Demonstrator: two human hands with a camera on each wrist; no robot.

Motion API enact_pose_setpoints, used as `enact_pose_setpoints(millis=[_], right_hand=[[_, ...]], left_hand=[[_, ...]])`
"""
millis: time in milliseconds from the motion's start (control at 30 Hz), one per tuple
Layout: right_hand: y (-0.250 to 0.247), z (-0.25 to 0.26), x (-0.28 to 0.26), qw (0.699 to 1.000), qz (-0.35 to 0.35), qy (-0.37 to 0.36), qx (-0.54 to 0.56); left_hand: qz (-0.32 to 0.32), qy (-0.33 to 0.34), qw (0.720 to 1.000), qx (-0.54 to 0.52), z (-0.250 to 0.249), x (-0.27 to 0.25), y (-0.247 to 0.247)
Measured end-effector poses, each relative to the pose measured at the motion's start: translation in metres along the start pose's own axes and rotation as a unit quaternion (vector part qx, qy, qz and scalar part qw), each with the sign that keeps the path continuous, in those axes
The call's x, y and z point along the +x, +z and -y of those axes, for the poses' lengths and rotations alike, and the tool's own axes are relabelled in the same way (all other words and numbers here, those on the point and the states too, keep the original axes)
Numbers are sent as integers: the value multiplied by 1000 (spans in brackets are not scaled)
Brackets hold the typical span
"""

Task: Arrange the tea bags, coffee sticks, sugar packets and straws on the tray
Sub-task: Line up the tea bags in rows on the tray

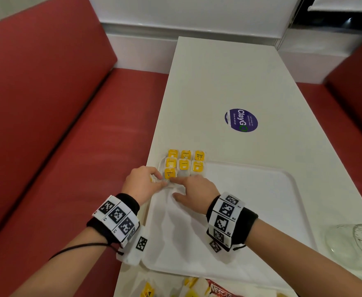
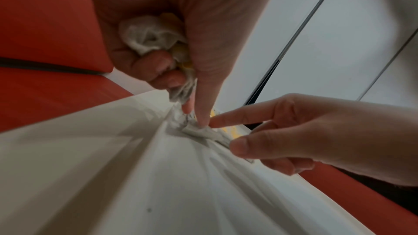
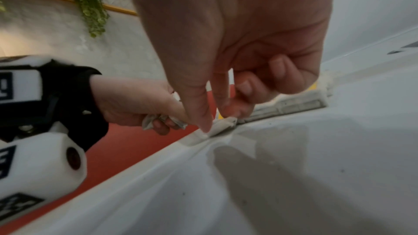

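Tray (image 1: 250, 211) first: it lies white and broad on the white surface (image 1: 229, 82), and in its far left corner my tea bags (image 1: 184, 162) sit in a grid of yellow tags. To do this step well, I judge I should keep the new tea bag (image 2: 201, 130) flat, square its edge with the neighbouring row and press lightly so nothing already laid gets nudged. My right hand (image 1: 197, 189) hovers low over that corner, index finger stretched out onto the bag, thumb out beside it, the other fingers curled under and gripping nothing. My left hand (image 1: 141, 183) sits at the tray's left rim, fingers clamped round a crumpled bunch of spare tea bags (image 2: 151, 33), while its index finger points down and pins the same bag beside my right fingertip.
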State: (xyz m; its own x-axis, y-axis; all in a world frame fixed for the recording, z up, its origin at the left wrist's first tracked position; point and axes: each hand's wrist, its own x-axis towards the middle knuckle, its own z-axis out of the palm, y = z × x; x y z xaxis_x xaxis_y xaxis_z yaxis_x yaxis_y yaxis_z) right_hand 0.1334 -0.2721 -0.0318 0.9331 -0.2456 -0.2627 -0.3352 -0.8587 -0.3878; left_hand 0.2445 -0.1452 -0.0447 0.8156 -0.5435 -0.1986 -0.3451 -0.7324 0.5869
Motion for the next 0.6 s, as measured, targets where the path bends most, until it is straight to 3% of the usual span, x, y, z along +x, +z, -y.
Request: enact_pose_setpoints(millis=[233, 333, 400, 467, 533, 600], right_hand=[[-2, 2, 4, 1000, 5, -5, 5], [-17, 6, -8, 998, -12, -19, 65], [-31, 10, -21, 990, -38, -44, 129], [-42, 16, -35, 976, -64, -63, 201], [-48, 23, -48, 963, -71, -75, 250], [-47, 28, -57, 959, -76, -87, 258]], left_hand=[[-3, -2, 1000, 3, -3, -1, -2], [-7, 13, 995, -100, -4, -7, -11], [35, -19, 952, -305, -12, -20, -19], [103, -98, 869, -473, -25, -35, -25], [172, -156, 798, -556, -34, -45, -26], [239, -171, 751, -592, -40, -53, -24]])
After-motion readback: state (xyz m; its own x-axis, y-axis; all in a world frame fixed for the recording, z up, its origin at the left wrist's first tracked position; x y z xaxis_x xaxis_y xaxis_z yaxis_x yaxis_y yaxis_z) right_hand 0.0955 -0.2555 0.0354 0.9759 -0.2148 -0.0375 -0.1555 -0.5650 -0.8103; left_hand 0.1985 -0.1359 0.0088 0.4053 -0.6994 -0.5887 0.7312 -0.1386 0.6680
